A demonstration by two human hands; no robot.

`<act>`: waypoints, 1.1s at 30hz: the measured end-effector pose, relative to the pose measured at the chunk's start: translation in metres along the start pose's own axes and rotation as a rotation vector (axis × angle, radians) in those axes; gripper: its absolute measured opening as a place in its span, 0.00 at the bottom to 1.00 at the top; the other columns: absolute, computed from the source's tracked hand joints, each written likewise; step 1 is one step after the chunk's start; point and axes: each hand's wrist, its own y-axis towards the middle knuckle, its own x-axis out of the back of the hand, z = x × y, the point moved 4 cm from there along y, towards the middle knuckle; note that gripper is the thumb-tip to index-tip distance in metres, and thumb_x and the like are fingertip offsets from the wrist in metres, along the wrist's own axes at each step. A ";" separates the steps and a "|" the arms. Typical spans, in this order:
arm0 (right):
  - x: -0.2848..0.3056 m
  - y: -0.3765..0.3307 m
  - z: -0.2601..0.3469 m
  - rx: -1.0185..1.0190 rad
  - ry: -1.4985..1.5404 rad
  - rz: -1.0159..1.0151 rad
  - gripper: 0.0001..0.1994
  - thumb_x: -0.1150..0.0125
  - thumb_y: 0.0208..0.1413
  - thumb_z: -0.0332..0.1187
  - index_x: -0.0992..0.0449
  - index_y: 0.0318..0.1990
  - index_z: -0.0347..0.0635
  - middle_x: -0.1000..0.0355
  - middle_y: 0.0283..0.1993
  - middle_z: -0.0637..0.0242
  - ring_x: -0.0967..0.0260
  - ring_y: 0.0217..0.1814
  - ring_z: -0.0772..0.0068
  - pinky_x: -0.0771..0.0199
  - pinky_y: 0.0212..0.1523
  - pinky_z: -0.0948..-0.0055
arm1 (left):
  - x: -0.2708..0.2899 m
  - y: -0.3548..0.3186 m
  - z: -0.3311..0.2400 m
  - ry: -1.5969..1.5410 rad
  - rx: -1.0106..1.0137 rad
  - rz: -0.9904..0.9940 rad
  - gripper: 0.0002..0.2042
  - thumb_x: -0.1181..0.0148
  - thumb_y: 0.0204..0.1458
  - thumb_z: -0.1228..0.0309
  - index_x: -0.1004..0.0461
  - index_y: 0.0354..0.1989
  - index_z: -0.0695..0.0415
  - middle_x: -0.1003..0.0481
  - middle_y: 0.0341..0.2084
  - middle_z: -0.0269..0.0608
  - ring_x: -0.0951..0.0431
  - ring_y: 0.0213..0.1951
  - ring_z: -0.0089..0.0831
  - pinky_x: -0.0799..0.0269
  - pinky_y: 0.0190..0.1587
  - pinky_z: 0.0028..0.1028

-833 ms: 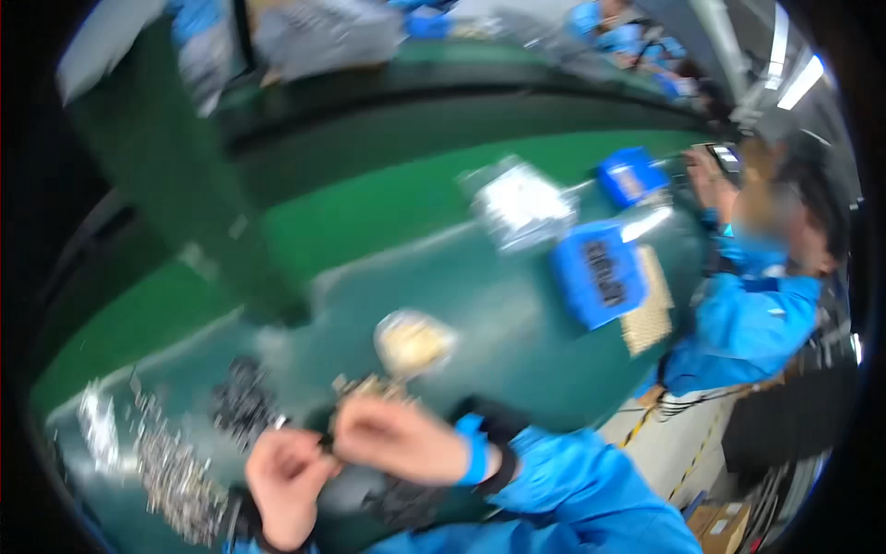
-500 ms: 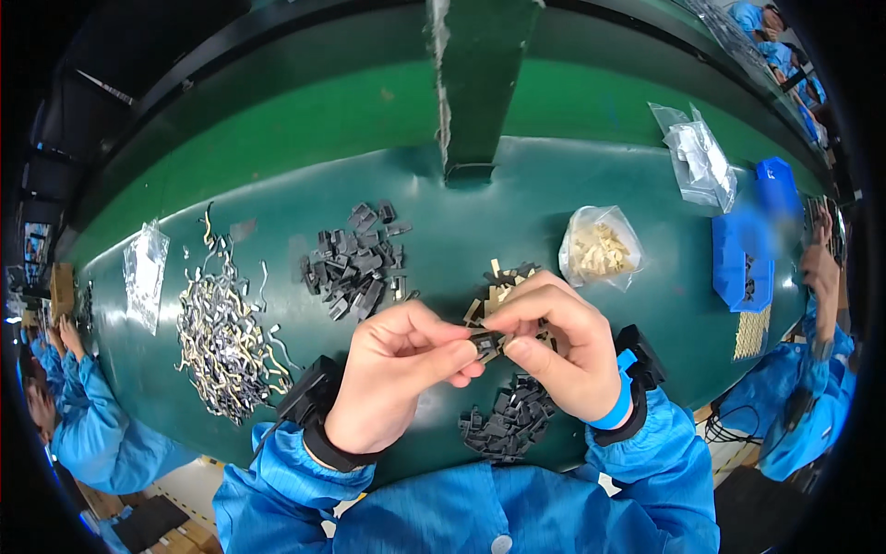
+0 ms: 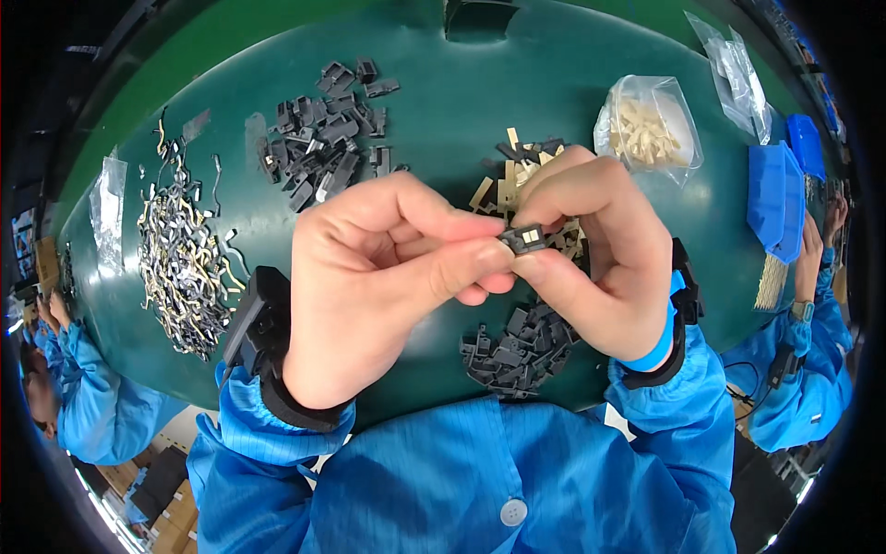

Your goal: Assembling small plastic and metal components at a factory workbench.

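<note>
Between my two hands is a small black plastic housing [image 3: 524, 239] with two pale gold patches on its face. My left hand [image 3: 388, 258] pinches its left end between thumb and forefinger. On the other end, my right hand [image 3: 600, 249] closes thumb and forefinger. Beneath and behind my right fingers lies a pile of flat cream strips [image 3: 503, 189], partly hidden by that hand. A heap of small black plastic parts [image 3: 519, 351] sits just below my hands. Farther off to the left is another pile of larger black housings [image 3: 323, 134].
A mound of bent metal strips [image 3: 189, 268] lies at the left, with a clear bag [image 3: 108, 198] beside it. At the right stand an open bag of cream pieces [image 3: 646, 129], clear bags [image 3: 734, 78] and blue bins [image 3: 776, 198]. Co-workers in blue sit on both sides.
The view has tipped down and closer, so the piles sit higher. My hands, still pinching the black housing, have come nearer, and its face with the pale patches now shows.
</note>
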 end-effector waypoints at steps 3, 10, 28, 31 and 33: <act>0.001 0.003 0.005 -0.046 0.032 0.055 0.15 0.36 0.48 0.26 0.32 0.42 0.35 0.34 0.36 0.64 0.39 0.37 0.73 0.39 0.40 0.74 | 0.001 0.000 -0.006 0.018 0.032 0.032 0.05 0.38 0.50 0.79 0.28 0.33 0.65 0.23 0.25 0.45 0.20 0.26 0.29 0.24 0.28 0.21; 0.037 -0.001 0.011 -0.235 -0.078 -0.332 0.06 0.49 0.58 0.23 0.31 0.42 0.36 0.34 0.37 0.72 0.43 0.32 0.87 0.43 0.35 0.86 | 0.024 0.003 -0.053 0.702 -0.196 -0.205 0.04 0.41 0.50 0.83 0.27 0.34 0.66 0.23 0.26 0.39 0.23 0.28 0.22 0.28 0.32 0.17; 0.019 0.005 0.007 -0.533 -0.607 -0.001 0.14 0.36 0.44 0.24 0.35 0.37 0.42 0.38 0.20 0.64 0.34 0.21 0.60 0.37 0.22 0.64 | 0.005 0.001 -0.052 1.145 -0.369 -0.132 0.10 0.35 0.41 0.82 0.22 0.33 0.59 0.36 0.17 0.31 0.37 0.18 0.20 0.44 0.21 0.20; 0.018 0.004 0.006 -0.543 -0.619 0.016 0.15 0.35 0.43 0.26 0.35 0.37 0.43 0.35 0.22 0.63 0.32 0.23 0.57 0.35 0.23 0.63 | -0.003 0.002 -0.033 1.060 -0.392 -0.016 0.12 0.35 0.41 0.82 0.23 0.37 0.59 0.30 0.20 0.36 0.32 0.20 0.23 0.37 0.23 0.22; 0.018 0.004 0.005 -0.543 -0.616 0.023 0.15 0.35 0.43 0.26 0.36 0.37 0.43 0.34 0.24 0.62 0.31 0.24 0.57 0.35 0.24 0.62 | -0.006 0.002 -0.021 1.032 -0.363 0.054 0.16 0.35 0.41 0.82 0.24 0.41 0.58 0.26 0.26 0.37 0.29 0.22 0.25 0.33 0.25 0.23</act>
